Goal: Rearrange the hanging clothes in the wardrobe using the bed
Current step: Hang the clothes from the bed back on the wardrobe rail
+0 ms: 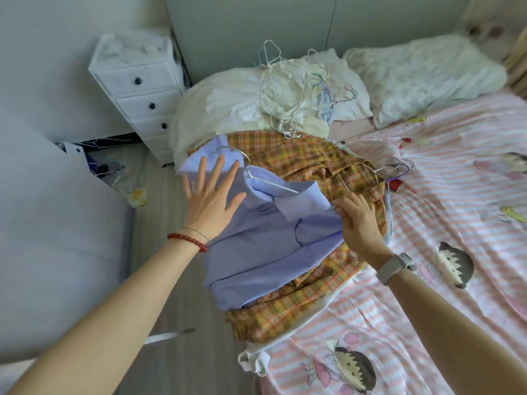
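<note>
Currently: left hand (212,192) fingers straight and spread, palm flat on the shirt (265,238) near the collar; right hand (358,220) fingers curled, pinching the shirt's shoulder edge. Shirt sits on a white hanger (256,178), lying on top of a plaid garment (310,158) at the bed (427,309) edge, just below a pile of white clothes (256,106) w/ loose hangers. Step in hand, by judgement: smoothing or squaring the shirt on the stack, sorting stage, nothing seen going back to the wardrobe yet. Next move prob. calls for a grip on the hanger hook, lifting w/o dragging the plaid layer underneath. Orientation: hanger hook points up-frame toward the white pile; shirt long axis runs collar-far to hem-near, hem end draped toward the floor side of the bed.
</note>
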